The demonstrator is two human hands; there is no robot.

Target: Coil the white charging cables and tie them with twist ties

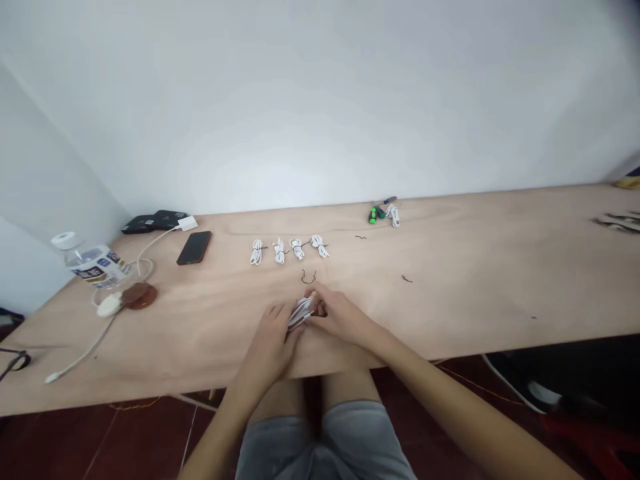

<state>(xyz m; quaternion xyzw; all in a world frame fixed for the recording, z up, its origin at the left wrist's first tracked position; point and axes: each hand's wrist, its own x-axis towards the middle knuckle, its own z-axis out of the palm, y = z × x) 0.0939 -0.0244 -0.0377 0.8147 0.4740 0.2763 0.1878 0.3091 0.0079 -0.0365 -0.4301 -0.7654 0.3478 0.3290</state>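
Note:
Near the table's front edge, a coiled white cable is held between my two hands. My left hand grips its left end, with the fingers closed on it. The right end lies in the closed fingers of my right hand. Just beyond the hands is a bent dark twist tie. Farther back, several white cable bundles stand in a row, each bound with a dark tie; the leftmost bundle and the rightmost bundle mark its ends.
On the wooden table, a phone, black boxes, a bottle and a charging cable lie left. Screwdrivers and another white cable rest near the wall. Loose ties lie right of the hands.

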